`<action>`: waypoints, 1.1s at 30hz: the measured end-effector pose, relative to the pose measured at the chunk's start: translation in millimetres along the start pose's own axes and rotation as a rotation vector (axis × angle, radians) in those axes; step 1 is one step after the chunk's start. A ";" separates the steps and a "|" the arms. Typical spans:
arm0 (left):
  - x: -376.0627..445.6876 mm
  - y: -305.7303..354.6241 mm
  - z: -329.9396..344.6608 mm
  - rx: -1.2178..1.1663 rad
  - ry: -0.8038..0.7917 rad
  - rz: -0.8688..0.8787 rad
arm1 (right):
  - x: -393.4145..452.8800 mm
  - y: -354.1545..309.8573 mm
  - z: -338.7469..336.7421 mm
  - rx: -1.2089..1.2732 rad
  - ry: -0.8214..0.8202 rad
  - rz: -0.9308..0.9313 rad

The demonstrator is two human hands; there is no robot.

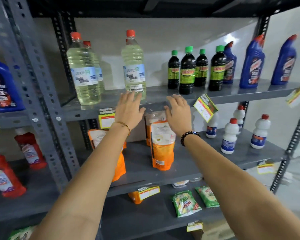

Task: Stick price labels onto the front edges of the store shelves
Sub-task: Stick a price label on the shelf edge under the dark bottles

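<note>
Both my arms reach forward to the grey upper shelf's front edge (232, 99). My left hand (128, 110) lies flat with fingers apart over that edge, just below a clear liquid bottle (133, 66). It partly covers a yellow price label (105, 118) stuck on the edge. My right hand (177, 111) is also spread and holds nothing, a hand's width to the right. Beyond it, another yellow price label (205, 107) hangs tilted from the same edge. Orange pouches (162, 144) stand on the shelf below, between my hands.
Dark green-capped bottles (187, 71) and blue cleaner bottles (251, 64) fill the upper shelf's right part. White bottles (229, 135) stand on the middle shelf. More labels hang at the far right (296, 96) and on lower edges (148, 192), (266, 168). A perforated upright (42, 104) stands left.
</note>
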State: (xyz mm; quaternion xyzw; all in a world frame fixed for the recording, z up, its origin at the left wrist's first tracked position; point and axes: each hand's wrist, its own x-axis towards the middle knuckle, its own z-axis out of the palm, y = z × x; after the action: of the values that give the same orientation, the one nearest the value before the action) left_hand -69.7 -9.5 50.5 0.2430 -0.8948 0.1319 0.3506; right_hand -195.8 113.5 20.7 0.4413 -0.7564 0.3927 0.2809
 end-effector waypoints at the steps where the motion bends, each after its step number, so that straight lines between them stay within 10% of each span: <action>1: 6.4 17.6 3.1 -0.003 -0.003 0.047 | -1.2 19.5 -8.9 -0.027 0.021 0.044; 14: 91.6 194.7 51.6 0.054 -0.025 0.176 | 18.8 186.7 -68.5 -0.063 -0.145 0.197; 33: 77.6 220.5 65.2 -0.267 -0.035 -0.033 | 41.9 223.4 -82.4 0.019 -0.241 0.049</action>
State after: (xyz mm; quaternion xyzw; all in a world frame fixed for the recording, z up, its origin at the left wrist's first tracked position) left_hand -272.0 124.3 42.7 0.2113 -0.9063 0.0013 0.3661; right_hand -406.7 231.7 19.7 0.4694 -0.7914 0.3507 0.1743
